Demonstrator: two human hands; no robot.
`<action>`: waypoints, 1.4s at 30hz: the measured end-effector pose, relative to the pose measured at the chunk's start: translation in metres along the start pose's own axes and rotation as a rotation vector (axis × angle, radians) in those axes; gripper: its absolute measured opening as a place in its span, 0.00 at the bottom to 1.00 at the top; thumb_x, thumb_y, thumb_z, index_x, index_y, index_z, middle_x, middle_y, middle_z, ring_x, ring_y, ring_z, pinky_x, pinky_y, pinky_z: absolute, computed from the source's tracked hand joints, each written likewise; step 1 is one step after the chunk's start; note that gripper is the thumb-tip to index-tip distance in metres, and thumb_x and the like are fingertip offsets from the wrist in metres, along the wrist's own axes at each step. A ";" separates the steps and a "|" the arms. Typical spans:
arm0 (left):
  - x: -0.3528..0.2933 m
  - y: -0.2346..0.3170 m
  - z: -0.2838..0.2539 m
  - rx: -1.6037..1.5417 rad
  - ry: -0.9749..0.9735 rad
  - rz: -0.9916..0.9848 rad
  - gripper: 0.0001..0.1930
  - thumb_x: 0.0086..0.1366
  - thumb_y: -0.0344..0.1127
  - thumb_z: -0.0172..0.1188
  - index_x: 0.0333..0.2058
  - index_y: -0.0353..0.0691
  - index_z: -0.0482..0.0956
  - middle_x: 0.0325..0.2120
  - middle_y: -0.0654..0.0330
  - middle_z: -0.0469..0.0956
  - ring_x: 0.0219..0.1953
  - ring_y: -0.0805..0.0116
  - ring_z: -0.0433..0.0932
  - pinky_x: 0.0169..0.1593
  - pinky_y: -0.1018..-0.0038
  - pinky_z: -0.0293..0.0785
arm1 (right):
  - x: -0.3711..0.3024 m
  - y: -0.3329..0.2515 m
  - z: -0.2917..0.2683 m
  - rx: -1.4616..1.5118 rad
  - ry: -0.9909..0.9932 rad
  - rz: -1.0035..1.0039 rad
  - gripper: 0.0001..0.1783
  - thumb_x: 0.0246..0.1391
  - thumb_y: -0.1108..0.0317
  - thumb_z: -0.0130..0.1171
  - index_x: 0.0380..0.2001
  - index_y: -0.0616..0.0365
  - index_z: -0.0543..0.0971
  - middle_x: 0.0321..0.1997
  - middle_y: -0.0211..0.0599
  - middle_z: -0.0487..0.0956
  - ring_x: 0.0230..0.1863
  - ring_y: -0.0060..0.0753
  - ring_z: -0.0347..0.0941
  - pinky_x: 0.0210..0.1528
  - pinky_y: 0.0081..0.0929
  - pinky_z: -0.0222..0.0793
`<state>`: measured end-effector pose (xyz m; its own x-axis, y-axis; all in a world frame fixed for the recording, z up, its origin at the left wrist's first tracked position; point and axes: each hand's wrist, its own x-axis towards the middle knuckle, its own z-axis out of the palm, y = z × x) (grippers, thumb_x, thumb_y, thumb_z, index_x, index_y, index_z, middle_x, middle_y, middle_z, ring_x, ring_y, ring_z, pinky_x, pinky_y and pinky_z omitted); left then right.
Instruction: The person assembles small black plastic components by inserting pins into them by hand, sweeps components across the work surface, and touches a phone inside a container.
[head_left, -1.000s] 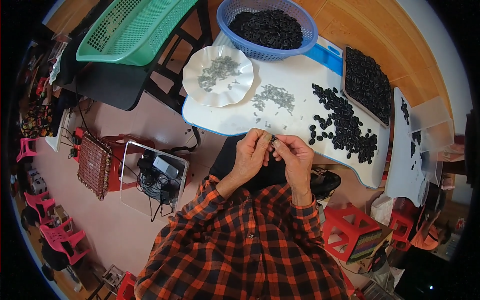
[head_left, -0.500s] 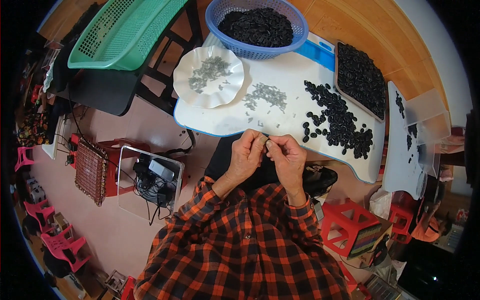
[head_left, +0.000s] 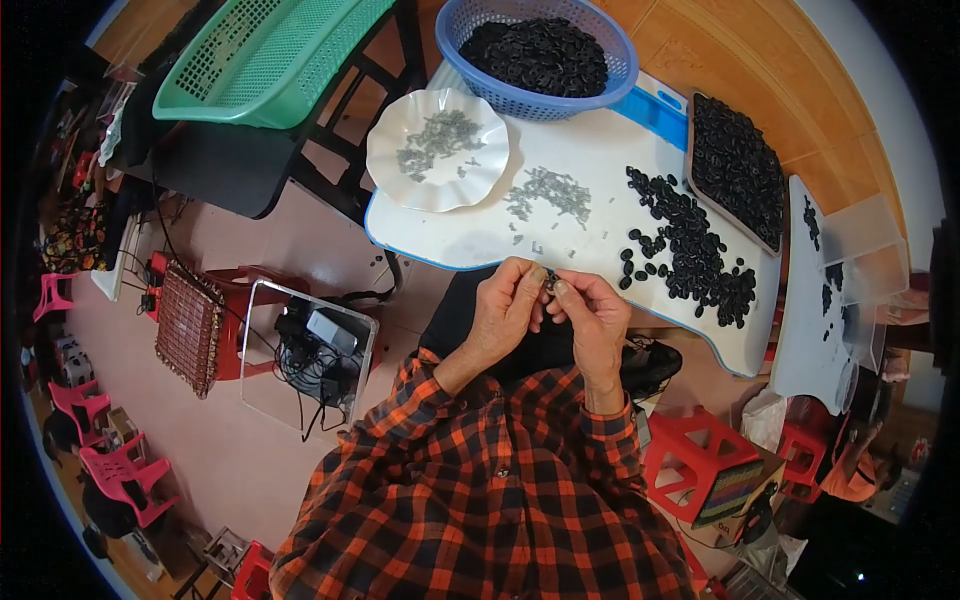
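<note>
The left hand (head_left: pixel 503 305) and right hand (head_left: pixel 597 322) together pinch a small dark piece (head_left: pixel 550 281) by the near edge of the white table (head_left: pixel 440 235); their grip mostly covers it, leaving its shape unclear. The upper border crops a green basket (head_left: pixel 270 105).

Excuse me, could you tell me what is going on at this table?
Someone in a checked shirt pinches a small dark piece between the left hand and right hand, by the near edge of the white table. Black pieces lie loose to the right, small clear pieces in the middle and on the white plate. The blue basket and the tray hold more black pieces.
</note>
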<state>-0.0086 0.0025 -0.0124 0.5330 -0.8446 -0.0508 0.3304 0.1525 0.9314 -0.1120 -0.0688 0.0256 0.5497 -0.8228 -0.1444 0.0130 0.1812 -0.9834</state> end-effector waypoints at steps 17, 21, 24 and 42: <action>0.000 0.001 0.000 0.206 0.027 0.097 0.09 0.68 0.34 0.51 0.31 0.34 0.70 0.17 0.66 0.71 0.14 0.84 0.67 0.15 0.85 0.63 | -0.002 0.004 0.003 -0.108 0.009 -0.049 0.08 0.54 0.77 0.57 0.38 0.66 0.78 0.28 0.30 0.78 0.25 0.16 0.71 0.28 0.12 0.66; -0.001 0.004 0.002 0.124 0.063 0.011 0.09 0.68 0.34 0.51 0.31 0.34 0.70 0.17 0.66 0.71 0.13 0.84 0.67 0.15 0.85 0.62 | 0.000 0.003 0.004 -0.102 0.014 -0.020 0.09 0.55 0.77 0.56 0.39 0.65 0.78 0.29 0.30 0.78 0.27 0.16 0.72 0.29 0.12 0.66; 0.000 0.005 0.001 0.067 0.093 -0.009 0.10 0.68 0.35 0.51 0.31 0.34 0.70 0.17 0.66 0.71 0.13 0.84 0.66 0.15 0.85 0.62 | 0.000 0.004 0.003 -0.168 0.047 -0.096 0.08 0.53 0.79 0.56 0.38 0.65 0.77 0.31 0.30 0.78 0.28 0.16 0.72 0.31 0.14 0.68; 0.002 0.007 -0.005 -0.154 -0.027 -0.247 0.13 0.68 0.39 0.50 0.30 0.35 0.73 0.17 0.66 0.71 0.11 0.83 0.65 0.12 0.86 0.60 | 0.004 0.007 0.002 -0.777 0.022 -0.756 0.10 0.44 0.83 0.59 0.33 0.63 0.77 0.32 0.40 0.75 0.31 0.39 0.73 0.31 0.29 0.71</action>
<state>-0.0010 0.0042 -0.0077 0.4015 -0.8787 -0.2581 0.5632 0.0147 0.8262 -0.1080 -0.0691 0.0179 0.6061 -0.5895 0.5340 -0.1950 -0.7609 -0.6188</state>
